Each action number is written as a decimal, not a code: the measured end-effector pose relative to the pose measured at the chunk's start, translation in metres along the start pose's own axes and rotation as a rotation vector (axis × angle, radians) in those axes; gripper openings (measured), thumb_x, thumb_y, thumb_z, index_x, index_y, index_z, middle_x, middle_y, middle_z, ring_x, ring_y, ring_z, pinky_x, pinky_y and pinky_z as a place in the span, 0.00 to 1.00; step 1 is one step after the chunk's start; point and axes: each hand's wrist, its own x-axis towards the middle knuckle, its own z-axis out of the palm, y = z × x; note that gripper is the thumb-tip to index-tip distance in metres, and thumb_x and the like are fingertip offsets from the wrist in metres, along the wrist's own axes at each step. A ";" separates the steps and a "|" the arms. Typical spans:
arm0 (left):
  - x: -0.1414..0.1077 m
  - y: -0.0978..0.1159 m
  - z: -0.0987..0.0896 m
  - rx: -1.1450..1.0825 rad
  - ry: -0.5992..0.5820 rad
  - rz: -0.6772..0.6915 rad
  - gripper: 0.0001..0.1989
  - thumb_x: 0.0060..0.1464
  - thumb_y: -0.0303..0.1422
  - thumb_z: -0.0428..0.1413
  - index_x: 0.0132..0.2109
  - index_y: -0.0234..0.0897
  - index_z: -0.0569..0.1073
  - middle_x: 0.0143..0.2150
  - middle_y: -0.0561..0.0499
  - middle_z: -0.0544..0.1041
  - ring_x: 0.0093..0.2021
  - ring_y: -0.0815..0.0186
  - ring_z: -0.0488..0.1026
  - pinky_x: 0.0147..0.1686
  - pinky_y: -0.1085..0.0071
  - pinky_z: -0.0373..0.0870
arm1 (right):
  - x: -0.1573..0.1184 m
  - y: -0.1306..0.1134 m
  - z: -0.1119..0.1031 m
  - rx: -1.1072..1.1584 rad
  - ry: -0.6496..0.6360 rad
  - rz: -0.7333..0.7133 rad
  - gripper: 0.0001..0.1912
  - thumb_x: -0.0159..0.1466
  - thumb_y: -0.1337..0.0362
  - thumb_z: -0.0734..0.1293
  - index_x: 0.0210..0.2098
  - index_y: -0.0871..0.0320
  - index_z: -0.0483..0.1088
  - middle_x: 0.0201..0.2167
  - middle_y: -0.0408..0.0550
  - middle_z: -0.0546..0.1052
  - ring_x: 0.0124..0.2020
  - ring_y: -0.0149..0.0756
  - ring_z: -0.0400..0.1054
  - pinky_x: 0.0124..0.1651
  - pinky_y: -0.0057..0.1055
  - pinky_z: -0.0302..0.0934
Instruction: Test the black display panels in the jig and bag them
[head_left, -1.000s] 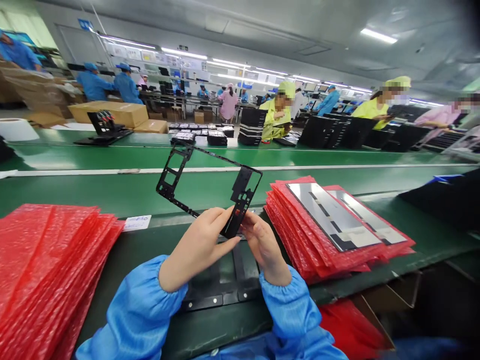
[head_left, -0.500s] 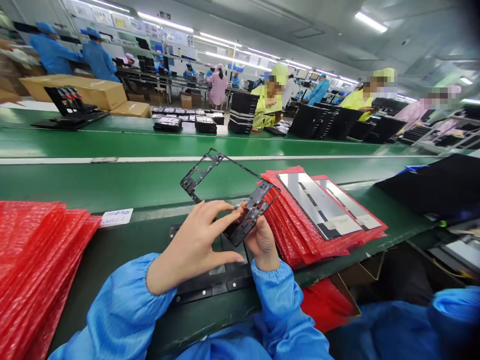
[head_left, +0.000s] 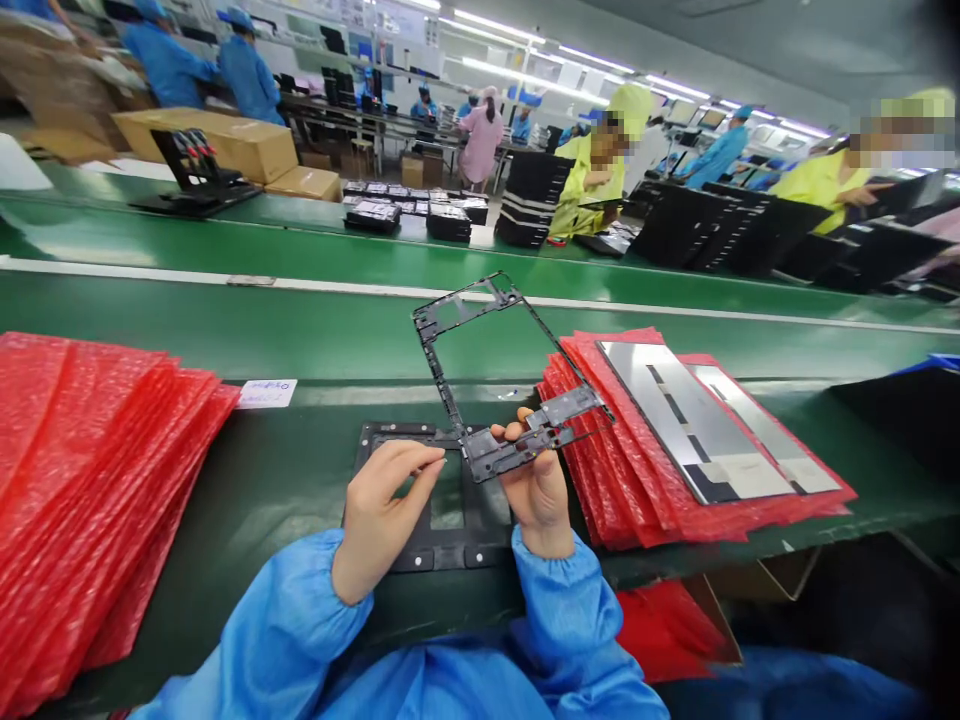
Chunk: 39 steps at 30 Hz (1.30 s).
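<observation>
A thin black device frame (head_left: 491,455) is held up, tilted, by my right hand (head_left: 538,490), whose fingers grip its lower end. Just left of that end is my left hand (head_left: 394,505), thumb and forefinger pinched; a tiny light bit shows at the fingertips, too small to name. Beneath both hands a black fixture plate (head_left: 450,558) with small round silver studs lies on the green bench. My hands and the frame hide part of the plate.
Red bubble bags (head_left: 97,480) are piled at left, beside a white label (head_left: 268,393). At right, flat silver panels (head_left: 694,425) rest on more red bags (head_left: 600,480). Beyond the belt (head_left: 337,330) stand black trays (head_left: 531,200), a black stand (head_left: 195,180) and people in coveralls.
My left hand has drawn back from the frame's lower end, its fingers now pinched. The frame has turned and shows more face-on in my right hand. The whole view has shifted.
</observation>
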 end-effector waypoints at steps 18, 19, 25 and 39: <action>-0.004 0.001 0.011 -1.098 -0.175 -0.725 0.25 0.55 0.29 0.60 0.59 0.39 0.67 0.54 0.41 0.74 0.47 0.59 0.75 0.35 0.70 0.78 | -0.010 0.012 0.000 -0.093 -0.222 -0.075 0.23 0.57 0.51 0.75 0.50 0.47 0.72 0.38 0.44 0.79 0.50 0.45 0.73 0.60 0.53 0.60; -0.004 0.000 0.011 -1.100 -0.178 -0.724 0.25 0.55 0.29 0.61 0.59 0.39 0.66 0.53 0.42 0.75 0.45 0.60 0.75 0.33 0.70 0.79 | -0.010 0.013 0.000 -0.103 -0.229 -0.080 0.24 0.57 0.51 0.75 0.51 0.47 0.72 0.37 0.44 0.79 0.50 0.44 0.73 0.62 0.53 0.57; -0.005 -0.002 0.009 -1.139 -0.227 -0.712 0.27 0.55 0.27 0.60 0.59 0.39 0.61 0.49 0.43 0.77 0.40 0.64 0.76 0.33 0.69 0.79 | -0.009 0.014 -0.001 -0.119 -0.293 -0.127 0.23 0.59 0.52 0.74 0.52 0.49 0.71 0.37 0.43 0.79 0.48 0.41 0.74 0.66 0.52 0.52; -0.004 0.004 0.008 -1.119 -0.239 -0.719 0.27 0.55 0.32 0.62 0.58 0.36 0.59 0.41 0.43 0.81 0.38 0.61 0.78 0.33 0.72 0.74 | -0.007 0.014 -0.005 -0.157 -0.298 -0.133 0.23 0.57 0.51 0.74 0.51 0.46 0.72 0.35 0.42 0.79 0.45 0.41 0.75 0.66 0.53 0.50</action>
